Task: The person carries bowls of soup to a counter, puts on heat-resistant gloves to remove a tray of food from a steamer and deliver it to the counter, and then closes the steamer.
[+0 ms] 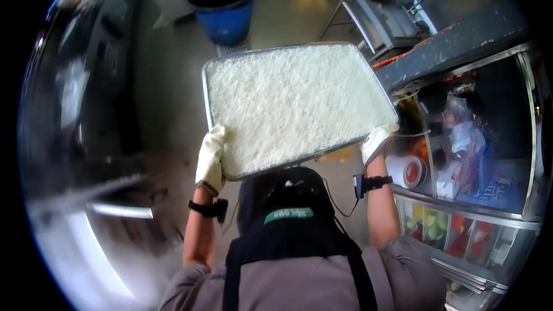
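Observation:
A large rectangular metal tray [205, 95] is held up in front of my body, tilted in the view. It is filled nearly to the rim with a white grainy layer that looks like rice [294, 103]. My left hand [211, 158], in a whitish glove, is closed on the tray's near left corner. At the near right corner, my right hand [375, 143] grips the edge in a similar glove. The fingers under the tray are hidden. Each wrist wears a black strap with a small device.
A blue bucket [227, 22] with a dark rim stands on the floor beyond the tray. Along the right runs a counter [455, 43] over shelves with bags and a white round container [405, 171]. Dark kitchen equipment [103, 52] lines the blurred left side.

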